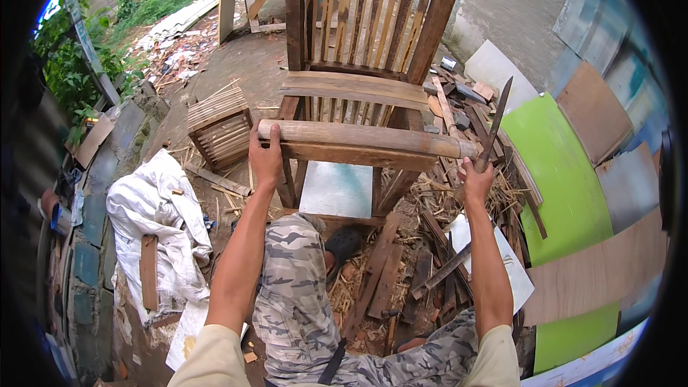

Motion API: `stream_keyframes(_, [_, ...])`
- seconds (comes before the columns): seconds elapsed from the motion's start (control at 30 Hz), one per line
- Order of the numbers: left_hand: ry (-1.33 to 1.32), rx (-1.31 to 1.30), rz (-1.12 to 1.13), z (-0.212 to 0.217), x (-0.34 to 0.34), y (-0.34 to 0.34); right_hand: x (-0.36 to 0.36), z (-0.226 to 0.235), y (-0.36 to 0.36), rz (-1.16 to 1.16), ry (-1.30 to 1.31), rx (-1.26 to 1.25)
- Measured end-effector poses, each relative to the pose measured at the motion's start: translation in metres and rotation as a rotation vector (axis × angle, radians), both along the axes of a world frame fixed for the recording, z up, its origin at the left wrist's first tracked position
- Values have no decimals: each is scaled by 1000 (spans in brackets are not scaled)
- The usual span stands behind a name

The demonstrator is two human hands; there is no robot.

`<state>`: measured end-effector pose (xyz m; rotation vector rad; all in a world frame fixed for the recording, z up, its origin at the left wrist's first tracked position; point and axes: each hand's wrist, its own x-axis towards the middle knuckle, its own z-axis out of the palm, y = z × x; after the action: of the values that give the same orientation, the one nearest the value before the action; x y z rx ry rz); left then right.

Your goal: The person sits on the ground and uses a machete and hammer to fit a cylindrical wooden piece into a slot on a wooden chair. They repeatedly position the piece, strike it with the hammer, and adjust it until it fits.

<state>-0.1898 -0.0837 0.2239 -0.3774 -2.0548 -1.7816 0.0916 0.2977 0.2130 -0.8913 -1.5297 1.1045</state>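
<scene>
While the left hand (266, 160) is clamping the near end of a bamboo pole (362, 138), the work is looking barely begun.

Left grip: fingers are curling over the top of the pole at its left end, closed firmly around it and pressing it down.
Right grip: the right hand (476, 180) is wrapping tight around the handle of a long knife (494, 125), whose dark blade is pointing up and slightly right, clear of the pole.
Pole: it is lying crosswise, roughly level, resting on the front rail of a slatted wooden chair frame (362, 29); its right end is sitting just beside the knife hand.
Done so far: the pole is looking whole and round along its visible length, with no split or fresh cut that I can make out; only the positioning seems finished.
Left to do: judging from the raised blade, any cutting or splitting is yet to happen.
Below: the person's camouflage trousers (294, 294) are filling the lower middle, with wood offcuts and shavings (401, 272) lying thick on the ground around them.
Around: a small slatted crate (220, 125) is standing to the left of the chair, a crumpled white sack (154, 208) is lying further left, and a green board (555, 172) is leaning on the right.
</scene>
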Motion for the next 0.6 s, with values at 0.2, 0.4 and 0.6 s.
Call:
stream_keyframes(0.2, [16, -47, -6, 1, -1, -1, 4, 11, 2, 47, 26, -93])
stream_keyframes(0.4, [29, -45, -22, 2, 0, -1, 4, 14, -1, 37, 56, -114])
stream_keyframes(0.6, [-179, 47, -97, -1, 0, -6, 2, 11, 2, 37, 41, -111])
